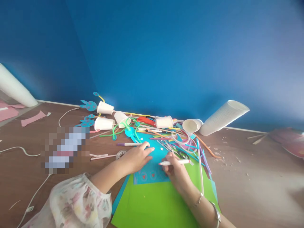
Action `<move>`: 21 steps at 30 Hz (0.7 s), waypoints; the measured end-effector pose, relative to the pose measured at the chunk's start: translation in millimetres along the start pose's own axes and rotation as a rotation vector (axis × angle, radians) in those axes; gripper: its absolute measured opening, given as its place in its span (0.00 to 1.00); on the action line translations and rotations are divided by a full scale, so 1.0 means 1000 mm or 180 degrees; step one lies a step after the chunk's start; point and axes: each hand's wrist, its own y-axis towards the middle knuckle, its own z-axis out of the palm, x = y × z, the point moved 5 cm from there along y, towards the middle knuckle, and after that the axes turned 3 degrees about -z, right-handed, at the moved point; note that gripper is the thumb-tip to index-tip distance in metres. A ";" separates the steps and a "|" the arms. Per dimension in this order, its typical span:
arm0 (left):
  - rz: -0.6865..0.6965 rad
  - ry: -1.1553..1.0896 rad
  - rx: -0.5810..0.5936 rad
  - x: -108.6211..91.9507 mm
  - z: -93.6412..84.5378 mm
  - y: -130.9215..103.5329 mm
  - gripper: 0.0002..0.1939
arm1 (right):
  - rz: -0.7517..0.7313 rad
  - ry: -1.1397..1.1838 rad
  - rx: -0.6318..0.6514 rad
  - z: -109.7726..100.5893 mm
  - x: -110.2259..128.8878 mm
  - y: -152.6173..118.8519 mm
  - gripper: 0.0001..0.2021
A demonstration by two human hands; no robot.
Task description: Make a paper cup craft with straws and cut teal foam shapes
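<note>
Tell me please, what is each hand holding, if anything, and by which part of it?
The right hand holds a white marker around the middle of its barrel. The left hand is over the blue sheet, with nothing visibly gripped.

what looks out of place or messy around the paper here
Small paper scraps lie scattered on the brown surface right of the green sheet, like uncleared cuttings. Beyond the left hand, straws form a jumbled heap, and several white cups lie on their sides rather than upright.

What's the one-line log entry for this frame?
left hand: over blue paper; right hand: holding white marker; on blue paper: circled red hearts; beneath: green sheet
</note>
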 end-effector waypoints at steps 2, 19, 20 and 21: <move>0.0034 -0.0347 -0.0124 0.000 -0.004 0.001 0.22 | 0.0107 0.0372 -0.0030 -0.004 0.003 0.004 0.20; -0.0077 -0.3222 0.0013 -0.028 -0.026 -0.003 0.35 | -0.0641 -0.1052 0.0099 0.016 0.058 -0.010 0.13; -0.0093 -0.3186 0.0034 -0.029 -0.027 -0.004 0.35 | -0.0668 -0.1136 0.0140 0.019 0.059 -0.011 0.14; -0.0121 -0.3103 0.0061 -0.030 -0.027 -0.006 0.34 | -0.0696 -0.1236 0.0203 0.022 0.059 -0.012 0.14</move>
